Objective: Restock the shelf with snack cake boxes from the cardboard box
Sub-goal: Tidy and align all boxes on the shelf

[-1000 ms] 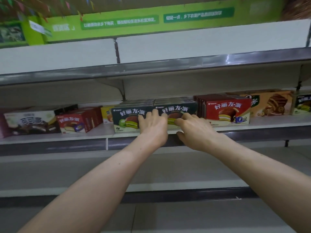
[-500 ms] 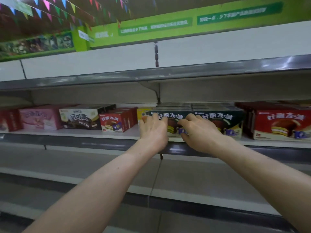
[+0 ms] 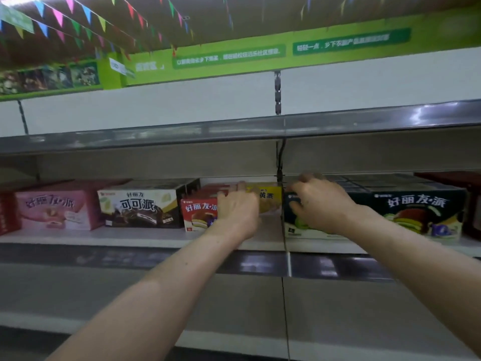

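On shelf, hands touch glossy (rectangular) cardboard boxes.

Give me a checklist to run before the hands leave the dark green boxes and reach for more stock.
1. Dark green snack cake boxes upright, labels facing out: ok.
2. Boxes resting fully on the shelf: ok.
3. Right hand off the boxes: not ok, it is against their front.
4. Left hand holding nothing: cannot tell, blurred.
5. Small red box upright: ok.
6. Cardboard box within reach: cannot tell, out of view.
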The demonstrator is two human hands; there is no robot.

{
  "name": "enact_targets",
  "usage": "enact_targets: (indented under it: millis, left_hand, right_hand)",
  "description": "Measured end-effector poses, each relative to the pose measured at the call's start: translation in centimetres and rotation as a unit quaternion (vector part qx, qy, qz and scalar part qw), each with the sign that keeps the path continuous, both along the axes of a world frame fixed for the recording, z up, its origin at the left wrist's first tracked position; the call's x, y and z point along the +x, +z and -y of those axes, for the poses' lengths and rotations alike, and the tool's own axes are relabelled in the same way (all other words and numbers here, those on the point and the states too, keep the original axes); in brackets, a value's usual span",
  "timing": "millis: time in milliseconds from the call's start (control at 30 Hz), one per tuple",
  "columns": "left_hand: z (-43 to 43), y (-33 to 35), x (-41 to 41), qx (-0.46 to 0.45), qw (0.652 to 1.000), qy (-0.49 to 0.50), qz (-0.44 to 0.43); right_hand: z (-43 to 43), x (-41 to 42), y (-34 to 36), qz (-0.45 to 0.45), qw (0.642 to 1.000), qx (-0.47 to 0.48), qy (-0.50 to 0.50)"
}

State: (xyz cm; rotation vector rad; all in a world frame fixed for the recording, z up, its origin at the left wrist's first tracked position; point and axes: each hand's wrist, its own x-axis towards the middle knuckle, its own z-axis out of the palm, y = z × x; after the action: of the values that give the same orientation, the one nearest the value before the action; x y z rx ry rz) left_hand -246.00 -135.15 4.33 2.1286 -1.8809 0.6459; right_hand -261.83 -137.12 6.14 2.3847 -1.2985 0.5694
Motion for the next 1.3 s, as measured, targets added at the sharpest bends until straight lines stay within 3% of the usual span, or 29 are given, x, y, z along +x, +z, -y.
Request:
enact_targets:
  millis: [333, 567, 967, 1300]
  left_hand:
    - [7.2, 2.5, 4.9, 0.033, 0.997, -0.057, 0.044]
    - [10.4, 3.1, 7.0, 0.058, 0.994, -0.065, 0.059]
    - [15.9, 2.2, 6.3, 0.082, 0.993, -0.025, 0.084]
    - [16.1, 2.8, 6.3, 0.048, 0.995, -0.042, 0.071]
  right_hand:
    - [4.7, 6.6, 2.5, -0.031, 0.993, 0.051, -0.105]
    - [7.5, 8.7, 2.7, -0.085, 0.986, 0.110, -0.094]
    - [12.0, 11.0, 2.0, -0.220, 0.954, 0.065, -0.196]
    - [14.2, 12.9, 1.5, -0.137, 0.976, 0.053, -0.160]
